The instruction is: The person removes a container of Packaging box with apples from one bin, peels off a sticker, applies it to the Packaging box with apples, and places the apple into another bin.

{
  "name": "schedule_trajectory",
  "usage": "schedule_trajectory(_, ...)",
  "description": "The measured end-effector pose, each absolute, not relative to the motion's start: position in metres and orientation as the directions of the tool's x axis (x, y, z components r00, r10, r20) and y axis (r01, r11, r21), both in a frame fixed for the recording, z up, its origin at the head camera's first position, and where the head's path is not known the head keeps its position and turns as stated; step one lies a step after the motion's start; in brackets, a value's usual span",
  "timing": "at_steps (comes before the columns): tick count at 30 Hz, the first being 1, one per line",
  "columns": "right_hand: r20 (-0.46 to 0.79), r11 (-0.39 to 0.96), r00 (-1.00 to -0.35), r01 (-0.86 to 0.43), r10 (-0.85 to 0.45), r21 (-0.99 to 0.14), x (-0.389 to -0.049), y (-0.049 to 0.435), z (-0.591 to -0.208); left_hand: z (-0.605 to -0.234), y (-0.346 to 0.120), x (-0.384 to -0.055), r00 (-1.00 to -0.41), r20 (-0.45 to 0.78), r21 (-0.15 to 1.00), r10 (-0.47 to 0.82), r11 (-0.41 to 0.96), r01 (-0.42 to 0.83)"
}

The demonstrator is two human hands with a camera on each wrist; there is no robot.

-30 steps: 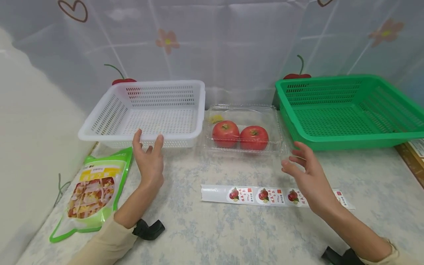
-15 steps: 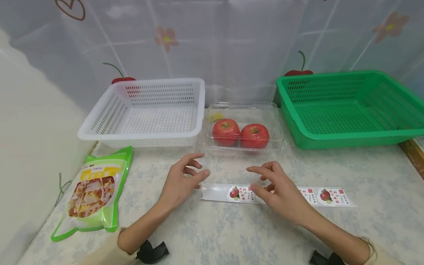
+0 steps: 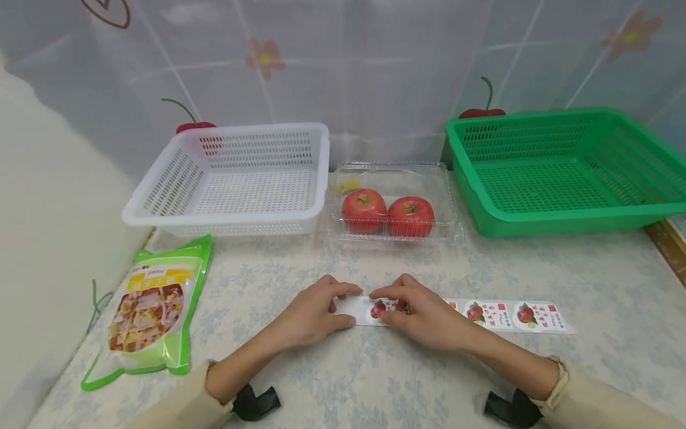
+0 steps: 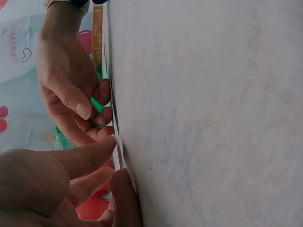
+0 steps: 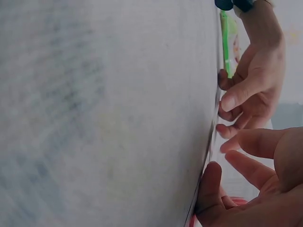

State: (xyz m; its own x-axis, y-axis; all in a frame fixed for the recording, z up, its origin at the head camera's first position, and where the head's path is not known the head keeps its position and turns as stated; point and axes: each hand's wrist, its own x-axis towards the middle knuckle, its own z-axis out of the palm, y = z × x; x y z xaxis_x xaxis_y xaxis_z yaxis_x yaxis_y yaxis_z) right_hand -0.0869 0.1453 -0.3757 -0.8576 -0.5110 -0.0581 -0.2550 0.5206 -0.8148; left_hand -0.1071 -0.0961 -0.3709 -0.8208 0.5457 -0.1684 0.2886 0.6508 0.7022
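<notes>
A white strip of round apple-printed stickers lies flat across the table in the head view. My left hand is at the strip's left end, its index finger by the far edge and its thumb by the near edge, with a gap between them. Close beside it, my right hand bends over the leftmost sticker and covers part of the strip. Its thumb and index tips stand apart, right at that sticker. The left wrist view shows thumb and fingertips of the left hand low at the table surface. In the right wrist view, the right hand has its fingertips down there too.
Behind the strip sits a clear plastic box with two red apples inside. A white basket stands left of it, a green basket right. A green-edged food packet lies on the left side.
Both hands have come down and inward from beside the baskets to the strip's left end. They are now close together over it. The strip has stayed in place.
</notes>
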Motion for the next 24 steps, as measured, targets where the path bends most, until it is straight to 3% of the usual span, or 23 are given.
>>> schedule_trajectory(13, -0.053, 0.565, -0.829, -0.331, -0.557, -0.756, -0.0889, 0.1424, -0.3781, -0.3742, -0.0940, -0.1112, -0.814, -0.167, 0.663, 0.556, 0.674, 0.324)
schedule_trajectory(24, -0.059, 0.562, -0.836, -0.312, -0.545, -0.766, -0.0888, 0.1438, -0.3774, -0.3734, -0.0936, -0.1099, -0.809, -0.180, 0.661, 0.560, 0.678, 0.322)
